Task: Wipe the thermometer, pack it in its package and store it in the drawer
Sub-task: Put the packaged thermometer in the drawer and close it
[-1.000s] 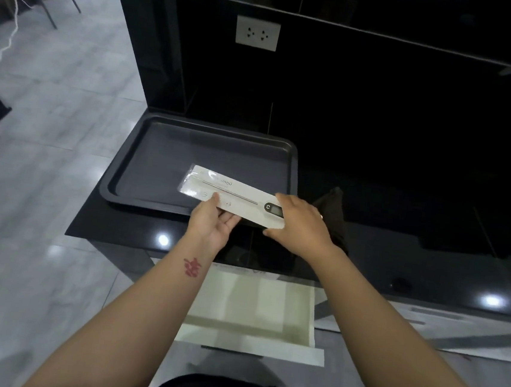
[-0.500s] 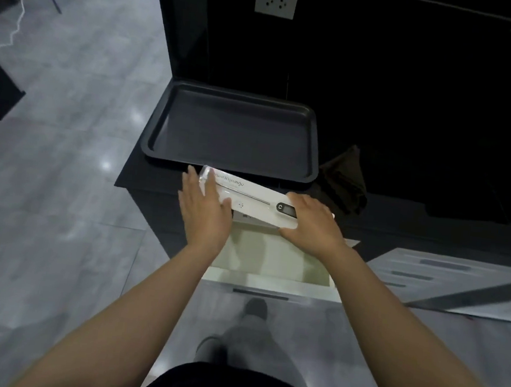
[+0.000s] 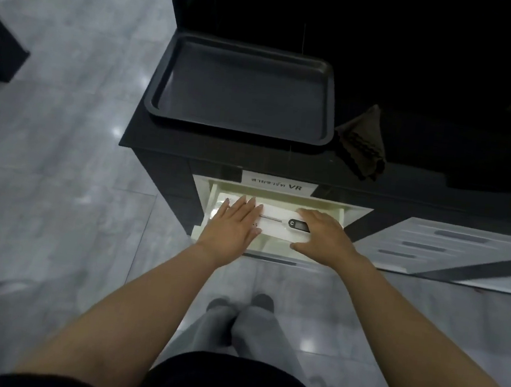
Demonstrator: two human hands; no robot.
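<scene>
The white package (image 3: 276,226) lies lengthwise inside the open cream drawer (image 3: 322,204). Through its front I see the thermometer (image 3: 298,224), a black head with a thin metal probe pointing left. My left hand (image 3: 232,225) rests flat on the package's left end, fingers spread. My right hand (image 3: 322,234) grips the right end, thumb at the near edge and fingers over the far edge. The package's left part is hidden under my left hand.
A dark baking tray (image 3: 242,89) sits on the black countertop (image 3: 283,155) above the drawer. A dark folded cloth (image 3: 362,141) lies to its right. A white label (image 3: 277,184) is stuck above the drawer. White drawer fronts (image 3: 448,249) stand at right; grey tiled floor at left.
Both hands have carried the package down from above the countertop into the open drawer. My head has tilted further down, so the drawer sits in the middle of the view.
</scene>
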